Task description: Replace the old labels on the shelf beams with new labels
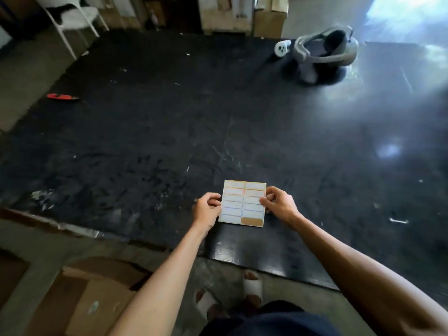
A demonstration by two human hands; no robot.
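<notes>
Both hands, left [208, 209] and right [278, 202], pinch the label sheet [242, 203] by its side edges above the black tabletop [169, 132]. Recommended: steady with left, lift one label's corner slowly with right fingertips.

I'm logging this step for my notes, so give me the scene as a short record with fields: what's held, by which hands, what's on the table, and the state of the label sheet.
held: label sheet
left hand: grips the sheet's left edge
right hand: pinches the sheet's right edge
sheet state: two columns of labels, bottom right slot bare brown backing
surface: black table
on table: red knife far left; headset and white controller far right
beams: not in view
</notes>
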